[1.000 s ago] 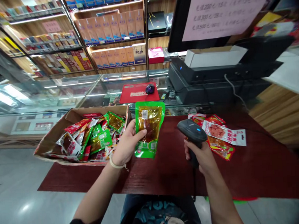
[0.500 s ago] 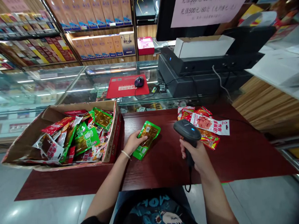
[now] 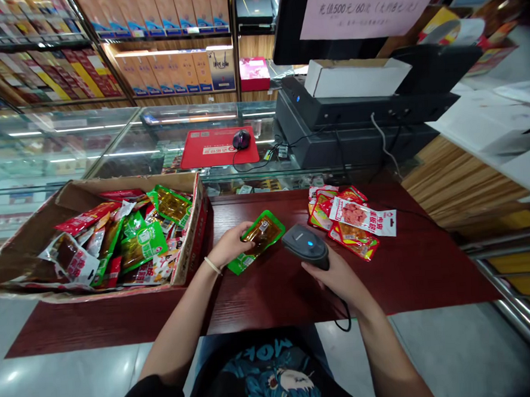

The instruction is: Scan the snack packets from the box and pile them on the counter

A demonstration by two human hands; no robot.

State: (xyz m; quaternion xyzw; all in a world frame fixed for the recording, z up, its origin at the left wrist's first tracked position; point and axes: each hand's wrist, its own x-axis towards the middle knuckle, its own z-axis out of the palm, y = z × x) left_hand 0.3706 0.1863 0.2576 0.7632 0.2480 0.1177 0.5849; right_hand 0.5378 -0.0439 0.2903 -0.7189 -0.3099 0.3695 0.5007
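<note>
My left hand (image 3: 234, 243) grips a green-edged snack packet (image 3: 267, 231) by its left side, the thumb on top; a small pale label patch shows on the packet's upper face. In my right hand (image 3: 337, 275) is a black barcode scanner (image 3: 306, 245) with a blue light, its head pointing left towards the packet, apart from it. The scanner's handle is mostly hidden by my fingers, and its cable loops below the hand. To the right of the scanner lies a small pile of red snack packets (image 3: 352, 241), with a white and red packet (image 3: 362, 215) on top.
An open cardboard box (image 3: 194, 227) full of mixed snack packets stands on the left of the dark red table (image 3: 271, 300). Behind are a glass counter, a red mouse pad (image 3: 194, 150) with a mouse (image 3: 241, 139), and a black cash drawer (image 3: 360, 145) under a white box (image 3: 359, 78).
The scanner has swung left and tilted so its head faces the packet more closely. My left hand has turned the packet clockwise. The whole view has shifted slightly.
</note>
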